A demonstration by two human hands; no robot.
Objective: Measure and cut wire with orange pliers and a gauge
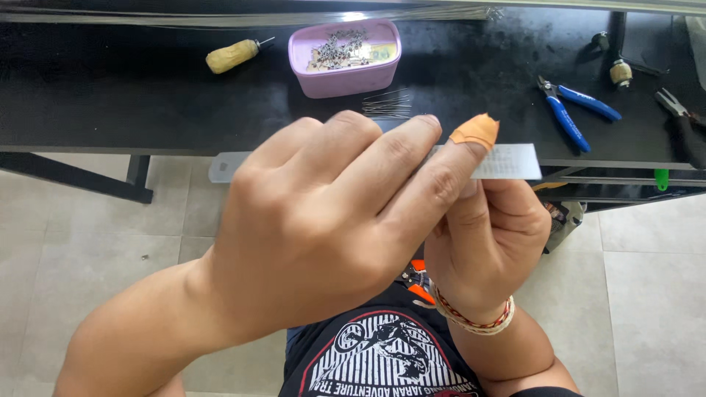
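**Operator:** Holding the steel ruler (507, 161) level in front of the bench edge (110, 149): what is the grip condition?

**Inspector:** The left hand (316, 228) is curled over the ruler's middle, fingers pressed together, with an orange tape wrap on the index fingertip (476, 131). The right hand (491, 235) pinches the ruler from below at about 3 o'clock of the left hand. Whether a thin wire is held against the ruler cannot be told; the fingers cover that zone.

**Operator:** Failure risks?

**Inspector:** In my judgement, the ruler could slip or tilt, since both ends overhang the hands unsupported. A loosened pinch would probably drop it to the tiled floor (647, 294), because it sits off the bench. The ruler's thin edge could also nick the untaped fingers.

**Operator:** Clearances?

**Inspector:** At 12 o'clock, the wire bundle (387, 105) and pink tub (346, 73) lie near; a forward sweep may scatter them. At 2 o'clock, the blue-handled cutters (573, 110) are well apart. At 10 o'clock, the wooden-handled tool (234, 54) is well apart. Open room exists downward and toward 9 o'clock.
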